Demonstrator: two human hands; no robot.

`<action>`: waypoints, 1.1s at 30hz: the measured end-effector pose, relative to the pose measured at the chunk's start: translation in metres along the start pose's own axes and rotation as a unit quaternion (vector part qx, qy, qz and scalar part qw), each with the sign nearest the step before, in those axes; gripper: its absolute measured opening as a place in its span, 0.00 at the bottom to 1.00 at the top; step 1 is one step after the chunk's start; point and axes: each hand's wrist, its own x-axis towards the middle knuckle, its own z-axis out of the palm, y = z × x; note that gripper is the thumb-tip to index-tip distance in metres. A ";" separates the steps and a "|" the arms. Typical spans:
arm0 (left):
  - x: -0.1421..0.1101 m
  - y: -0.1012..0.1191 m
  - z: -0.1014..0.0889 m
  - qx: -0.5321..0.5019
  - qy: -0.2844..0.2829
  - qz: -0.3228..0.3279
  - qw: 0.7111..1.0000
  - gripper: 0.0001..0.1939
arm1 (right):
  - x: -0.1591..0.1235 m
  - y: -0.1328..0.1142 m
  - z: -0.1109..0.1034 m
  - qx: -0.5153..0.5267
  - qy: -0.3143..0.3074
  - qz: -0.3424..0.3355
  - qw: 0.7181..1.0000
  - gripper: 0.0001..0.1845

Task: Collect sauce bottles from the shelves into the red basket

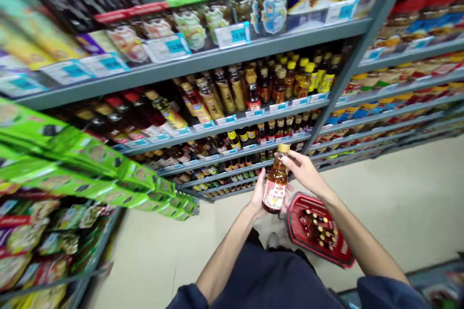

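A glass bottle point(276, 181) of amber-brown liquid, with a yellow cap and a red-and-white label, is held up in front of my body, tilted slightly. My left hand point(258, 195) is wrapped around its lower part from the left, with fingertips showing at the right side of the label. At the neck, just under the cap, the fingers of my right hand point(299, 166) close on the bottle from the right. Below my right forearm a red shopping basket point(295, 224) sits on the floor, holding several dark bottles with pale yellow caps point(321, 229).
Ahead, a grey shelf unit point(217, 65) carries jars point(190, 26) on top and rows of bottles point(226, 91) below. Green hanging packets point(83, 154) jut out at the left, above a rack of packaged goods point(32, 251). Pale floor point(391, 203) stretches to the right.
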 end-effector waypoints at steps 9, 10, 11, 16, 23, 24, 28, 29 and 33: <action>-0.059 -0.030 0.008 0.053 0.165 0.210 0.962 0.43 | -0.019 -0.010 0.049 -0.029 -0.046 -0.080 0.995 0.19; -0.072 -0.029 0.008 0.077 0.177 0.234 0.953 0.39 | -0.018 -0.011 0.054 -0.030 -0.049 -0.085 0.995 0.18; -0.083 -0.028 0.008 0.105 0.182 0.254 0.944 0.36 | -0.018 -0.011 0.058 -0.025 -0.053 -0.083 0.995 0.19; -0.124 -0.026 0.003 0.187 0.186 0.298 0.917 0.33 | -0.016 -0.008 0.085 0.007 -0.069 -0.072 0.995 0.20; -0.154 -0.016 -0.024 0.197 0.200 0.292 0.914 0.29 | -0.020 -0.019 0.132 0.009 -0.053 -0.051 0.997 0.22; -0.160 -0.013 -0.029 0.196 0.202 0.293 0.914 0.29 | -0.019 -0.022 0.141 0.005 -0.049 -0.046 0.998 0.22; -0.194 0.005 -0.053 0.191 0.213 0.304 0.909 0.30 | -0.008 -0.038 0.183 -0.016 -0.071 -0.031 0.997 0.22; -0.205 0.011 -0.059 0.193 0.214 0.309 0.907 0.30 | -0.005 -0.041 0.195 -0.017 -0.084 -0.028 0.996 0.23; -0.252 0.031 -0.095 0.201 0.218 0.326 0.898 0.27 | 0.009 -0.043 0.247 -0.026 -0.152 -0.006 0.988 0.25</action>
